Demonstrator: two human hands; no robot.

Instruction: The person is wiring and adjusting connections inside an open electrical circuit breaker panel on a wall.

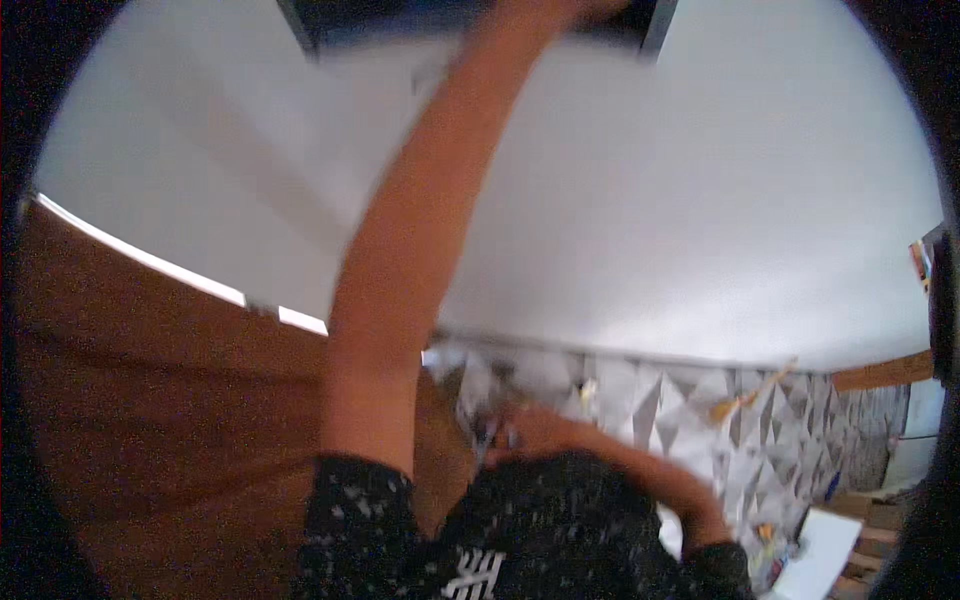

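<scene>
My left arm stretches up across the middle of the view toward a dark panel with grey side edges [390, 22], high on a white wall [640, 200]. Only a blurred bit of my left hand [585, 8] shows at the top edge; its fingers are out of sight. Low in front of my body, my right arm bends inward. My right hand [535, 430] is smeared by motion beside something small and greyish [484, 432] that I cannot make out. Whether the fingers grip it cannot be told.
A large brown surface [180, 400] fills the lower left, with a bright strip along its upper edge. The floor [690, 410] has grey and white triangles. A yellowish long-handled thing [740, 404] lies on it. To the right are a wooden edge [885, 373] and a white board [820, 555].
</scene>
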